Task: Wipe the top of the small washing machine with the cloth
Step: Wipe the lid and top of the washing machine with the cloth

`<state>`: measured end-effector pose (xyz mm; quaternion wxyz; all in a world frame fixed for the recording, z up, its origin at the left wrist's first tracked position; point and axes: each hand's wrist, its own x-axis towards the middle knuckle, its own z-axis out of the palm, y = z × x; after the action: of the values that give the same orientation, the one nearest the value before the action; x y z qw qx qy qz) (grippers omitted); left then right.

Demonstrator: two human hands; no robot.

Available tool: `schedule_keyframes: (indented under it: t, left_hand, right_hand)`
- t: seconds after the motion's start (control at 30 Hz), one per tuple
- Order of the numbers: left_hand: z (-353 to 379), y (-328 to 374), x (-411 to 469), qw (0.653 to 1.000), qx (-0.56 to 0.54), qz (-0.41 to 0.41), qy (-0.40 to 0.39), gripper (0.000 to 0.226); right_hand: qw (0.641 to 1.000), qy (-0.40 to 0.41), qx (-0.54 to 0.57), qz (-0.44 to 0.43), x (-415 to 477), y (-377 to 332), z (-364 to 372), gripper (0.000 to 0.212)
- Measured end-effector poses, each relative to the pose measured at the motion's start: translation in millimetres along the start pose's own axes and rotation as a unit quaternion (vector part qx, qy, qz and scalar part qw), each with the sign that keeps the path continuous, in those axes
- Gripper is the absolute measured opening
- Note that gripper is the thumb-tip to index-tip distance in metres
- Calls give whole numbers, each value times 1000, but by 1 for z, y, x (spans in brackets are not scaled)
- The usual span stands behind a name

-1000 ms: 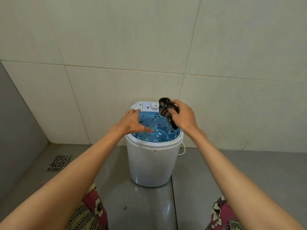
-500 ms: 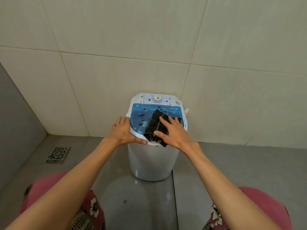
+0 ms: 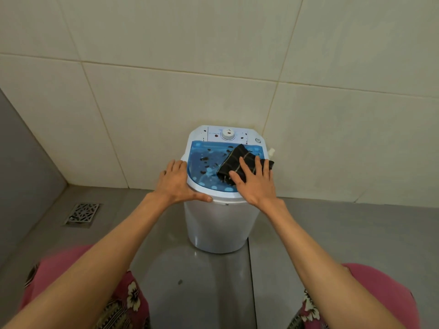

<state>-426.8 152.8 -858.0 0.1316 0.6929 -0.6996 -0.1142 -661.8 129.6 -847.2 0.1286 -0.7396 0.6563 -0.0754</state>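
Observation:
A small white washing machine [image 3: 218, 224] stands on the floor against the tiled wall. Its blue see-through lid [image 3: 204, 160] carries dark spots, and a white dial panel [image 3: 228, 134] sits behind it. A dark striped cloth [image 3: 234, 160] lies flat on the right half of the lid. My right hand [image 3: 255, 184] presses down on the cloth with fingers spread. My left hand [image 3: 177, 182] rests on the machine's left front rim, thumb along the edge, holding nothing.
A metal floor drain [image 3: 82, 213] sits at the left on the grey floor [image 3: 332, 233]. The cream tiled wall [image 3: 213, 67] rises right behind the machine. My knees in pink flowered fabric [image 3: 71, 276] show at both bottom corners.
My right hand brought the bunched cloth down flat on the lid, then slid it from the middle to the right side. My left hand settled on the left front rim.

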Motion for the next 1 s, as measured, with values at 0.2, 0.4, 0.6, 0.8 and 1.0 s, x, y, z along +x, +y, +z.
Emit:
schedule_keyframes:
  t: [0.2,0.4,0.6,0.8,1.0]
  left_hand:
    - [-1,-1,0,1000,-9,5,1,135]
    - [1,-5,1,999,-17,20,17,129]
    - [2,-7,2,999,-22,27,22,131]
    - [2,-5,2,1000,-10,18,22,131]
    - [-2,0,-2,1000,-4,11,20,128]
  right_hand:
    - [995,5,89,54,-19,24,1,71]
    - [988,-29,102,114,45,23,-19,72]
    - [988,-42,81,126,90,10,-31,69]
    - [993,-13,55,101,77,4,-23,69]
    - [995,60,27,72,13,-27,12,67]
